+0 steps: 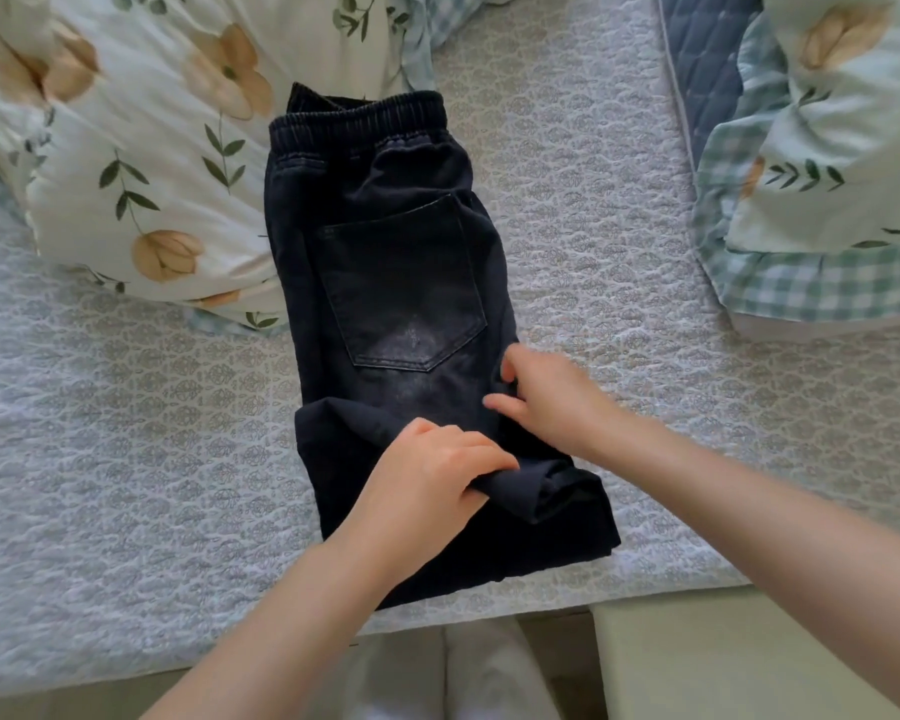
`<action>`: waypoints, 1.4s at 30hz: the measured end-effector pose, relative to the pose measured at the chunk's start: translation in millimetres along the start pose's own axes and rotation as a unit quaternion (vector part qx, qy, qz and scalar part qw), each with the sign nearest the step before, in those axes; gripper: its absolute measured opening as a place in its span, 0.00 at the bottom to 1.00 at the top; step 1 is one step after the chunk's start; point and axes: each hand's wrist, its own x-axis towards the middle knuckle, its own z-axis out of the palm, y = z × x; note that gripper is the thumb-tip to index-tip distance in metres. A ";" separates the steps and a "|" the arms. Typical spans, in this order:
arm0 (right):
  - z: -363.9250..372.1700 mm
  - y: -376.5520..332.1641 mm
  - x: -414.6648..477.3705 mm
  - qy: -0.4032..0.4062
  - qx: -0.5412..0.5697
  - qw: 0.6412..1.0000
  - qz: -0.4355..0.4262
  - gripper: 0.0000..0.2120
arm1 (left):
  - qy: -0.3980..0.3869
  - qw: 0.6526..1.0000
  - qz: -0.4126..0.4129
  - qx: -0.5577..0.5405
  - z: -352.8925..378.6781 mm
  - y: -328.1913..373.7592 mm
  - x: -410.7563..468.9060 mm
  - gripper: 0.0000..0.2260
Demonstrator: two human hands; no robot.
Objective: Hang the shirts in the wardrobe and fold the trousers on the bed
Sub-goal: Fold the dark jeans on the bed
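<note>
Curling its fingers round a bunched fold of leg cloth, the left hand [432, 475] is holding the near part of the dark trousers [401, 262] tightly, with the thumb hidden under the fabric. The right hand [552, 402] is lying on the right edge of the trousers, just below the back pocket [401, 283]. It is blurred, so I cannot tell if it is pinching the edge or only pressing on it.

The trousers are lying flat on the bed [126, 433], already doubled lengthwise, with the elastic waistband [359, 122] at the far end, touching the flowered duvet [141, 148]. The leg end is lying close to the near edge of the bed. More flowered bedding [827, 174] is lying well apart on the right.

To my judgement, the step in hand is the folding of the trousers: the leg part is being brought up over the seat part. No shirt and no wardrobe are showing in this view.

The next move is probably asking for both hands to carry the leg end toward the waistband, keeping the side edges in line. After that, the fold is needing to be pressed flat, because the bunched cloth under the left hand could make a thick crease.
</note>
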 end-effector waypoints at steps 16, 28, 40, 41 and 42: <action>-8.1 50.2 -11.7 0.092 0.107 0.990 0.005 0.16 | -0.014 0.966 -0.228 0.123 21.5 -61.9 79.7 0.17; -13.4 86.4 18.4 0.045 -0.561 0.691 -0.452 0.53 | -0.188 0.873 0.239 0.381 -27.7 -147.7 -40.3 0.33; 3.5 75.2 60.2 0.088 -0.527 0.668 -0.519 0.31 | -0.238 0.827 0.256 0.441 -32.7 -182.9 -36.3 0.35; -0.6 74.7 64.1 0.083 -0.527 0.664 -0.524 0.32 | -0.241 0.826 0.256 0.442 -32.2 -184.2 -37.1 0.35; -4.5 73.0 67.1 0.077 -0.526 0.663 -0.527 0.32 | -0.242 0.826 0.254 0.441 -31.7 -184.9 -38.2 0.34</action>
